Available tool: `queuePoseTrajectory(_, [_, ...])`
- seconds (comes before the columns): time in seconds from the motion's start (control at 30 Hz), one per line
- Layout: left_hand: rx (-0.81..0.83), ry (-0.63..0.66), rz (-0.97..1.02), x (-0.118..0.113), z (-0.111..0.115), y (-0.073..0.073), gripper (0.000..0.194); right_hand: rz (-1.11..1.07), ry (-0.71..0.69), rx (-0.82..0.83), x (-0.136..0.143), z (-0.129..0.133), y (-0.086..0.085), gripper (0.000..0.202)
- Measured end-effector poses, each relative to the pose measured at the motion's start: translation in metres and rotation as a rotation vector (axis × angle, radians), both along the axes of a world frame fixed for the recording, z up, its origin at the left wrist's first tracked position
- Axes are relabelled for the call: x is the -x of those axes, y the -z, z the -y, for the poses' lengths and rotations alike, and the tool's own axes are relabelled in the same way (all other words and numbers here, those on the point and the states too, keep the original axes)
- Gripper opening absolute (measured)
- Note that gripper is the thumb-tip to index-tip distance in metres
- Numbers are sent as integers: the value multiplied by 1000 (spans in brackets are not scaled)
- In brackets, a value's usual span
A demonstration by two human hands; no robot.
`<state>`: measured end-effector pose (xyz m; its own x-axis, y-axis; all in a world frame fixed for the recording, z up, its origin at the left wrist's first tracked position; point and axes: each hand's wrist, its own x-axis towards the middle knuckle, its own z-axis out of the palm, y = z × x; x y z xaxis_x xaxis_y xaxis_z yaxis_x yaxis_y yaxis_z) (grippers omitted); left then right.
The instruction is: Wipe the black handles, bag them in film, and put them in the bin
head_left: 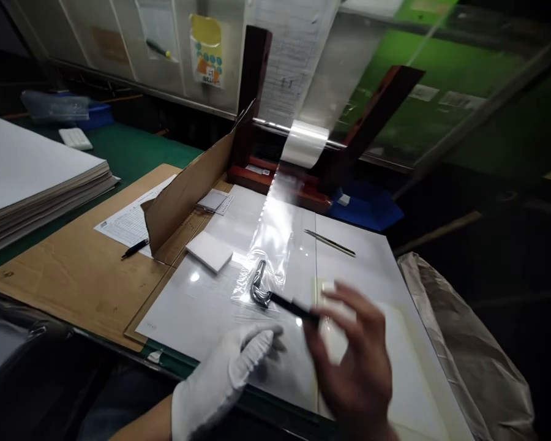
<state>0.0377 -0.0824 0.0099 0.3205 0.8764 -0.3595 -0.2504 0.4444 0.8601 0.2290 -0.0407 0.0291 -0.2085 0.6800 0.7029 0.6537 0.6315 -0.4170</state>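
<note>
My right hand, bare and blurred by motion, grips one end of a black bar between thumb and fingers. The bar's other end meets a dark, shiny hooked piece with a slot; I cannot tell whether they are one part. Clear plastic film lies around the hooked piece, coming down in a strip from a roll. My left hand wears a white glove and is just in front of the film's near end. Its thumb is closed toward curled fingers; anything between them is hidden.
Tweezers lie on the white board to the right. A white pad sits left of the film, beside an upright cardboard sheet. Further left are a pen, a printed sheet and a thick paper stack.
</note>
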Motion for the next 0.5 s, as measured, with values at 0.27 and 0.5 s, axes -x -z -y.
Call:
queuePoseTrajectory(0.27, [-882, -10, -1303, 55, -40, 53, 38, 201, -212, 995, 25, -166, -7, 33])
queuePoseTrajectory(0.5, [-902, -51, -1351, 51, -49, 61, 31, 158, 12, 919, 38, -163, 28, 37])
